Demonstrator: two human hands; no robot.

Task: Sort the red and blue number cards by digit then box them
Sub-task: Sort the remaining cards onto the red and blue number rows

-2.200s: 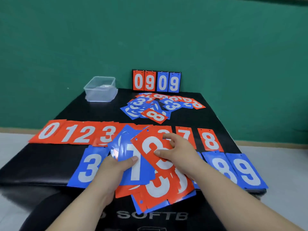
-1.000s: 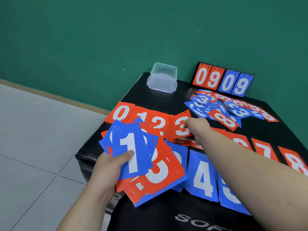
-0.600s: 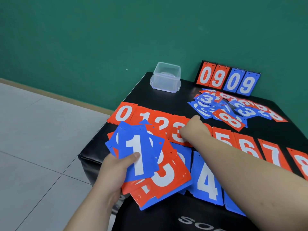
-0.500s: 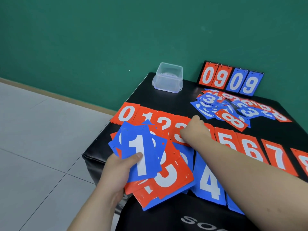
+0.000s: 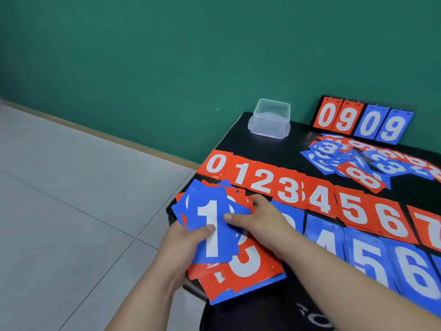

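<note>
My left hand [image 5: 183, 244] grips a fanned stack of red and blue cards [image 5: 245, 266], thumb on top. Topmost is a blue 1 card [image 5: 210, 232]. My right hand [image 5: 260, 223] pinches the right edge of that blue 1 card. On the black table [image 5: 296, 146] lies a row of red cards [image 5: 286, 189] running 0 to 7. Below it is a row of blue cards [image 5: 367, 256] showing 4, 5, 6; my right arm hides part of it. An unsorted pile of cards [image 5: 358, 163] lies at the back right. A clear plastic box [image 5: 270, 119] stands at the far left corner.
A flip scoreboard [image 5: 362, 120] reading 0909 leans against the green wall behind the pile. The table's left edge drops to a grey tiled floor [image 5: 71, 211]. A black bag or seat with white letters [image 5: 286, 314] sits at the near edge.
My right hand left the red 3 pile in the row and came back to the held stack, taking hold of the blue 1 card. The view shifted slightly right.
</note>
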